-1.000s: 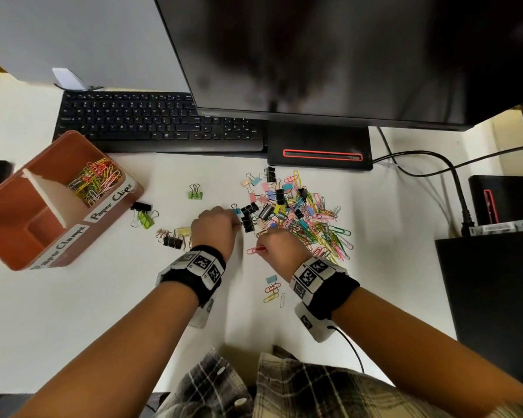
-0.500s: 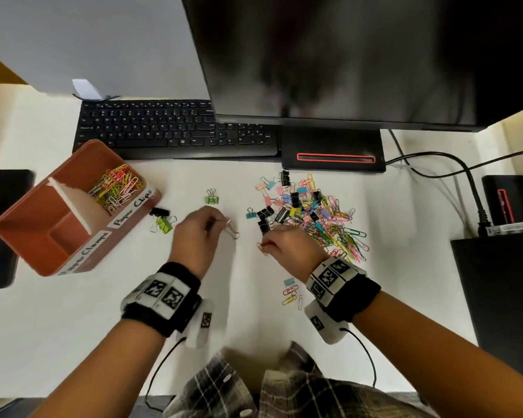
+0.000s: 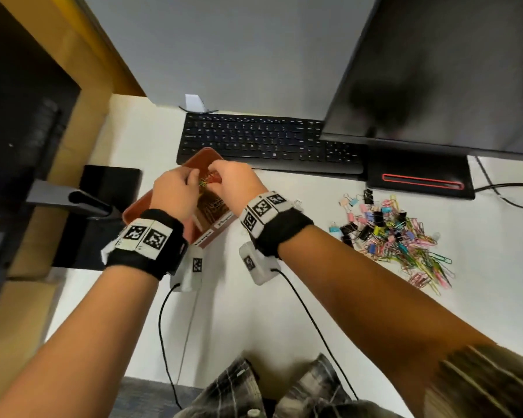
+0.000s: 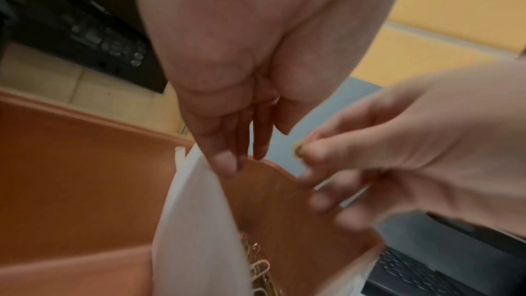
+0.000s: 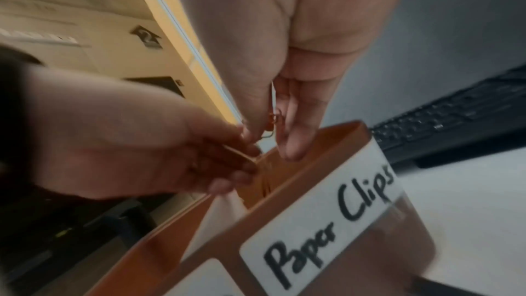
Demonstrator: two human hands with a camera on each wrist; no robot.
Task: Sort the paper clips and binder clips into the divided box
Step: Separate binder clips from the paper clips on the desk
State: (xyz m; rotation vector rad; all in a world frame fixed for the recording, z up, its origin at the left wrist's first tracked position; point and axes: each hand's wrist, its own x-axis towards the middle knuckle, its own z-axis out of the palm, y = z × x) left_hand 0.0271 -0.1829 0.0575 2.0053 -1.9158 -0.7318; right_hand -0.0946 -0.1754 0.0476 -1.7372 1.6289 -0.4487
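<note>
The orange divided box (image 3: 132, 211) stands left of the keyboard, with a white divider (image 4: 193, 211) and a "Paper Clips" label (image 5: 327, 222). Both hands hover over its paper clip compartment, where several paper clips (image 4: 259, 265) lie. My right hand (image 3: 216, 177) pinches a few small paper clips (image 5: 273, 119) between thumb and fingers above the box rim (image 5: 336, 134). My left hand (image 4: 250, 154) hangs beside it over the divider, fingers pointing down almost straight, and I see nothing between them. The mixed pile of coloured paper clips and binder clips (image 3: 393, 236) lies on the desk to the right.
A black keyboard (image 3: 269, 140) sits behind the box, and a monitor (image 3: 435, 70) on its stand (image 3: 420, 176) fills the right rear. A black flat object (image 3: 103, 188) and a dark shelf unit are at the left. Wrist cables trail across the white desk.
Both hands have left the clip pile and moved left and back to above the box. The head view has swung left, so the pile now lies at the right.
</note>
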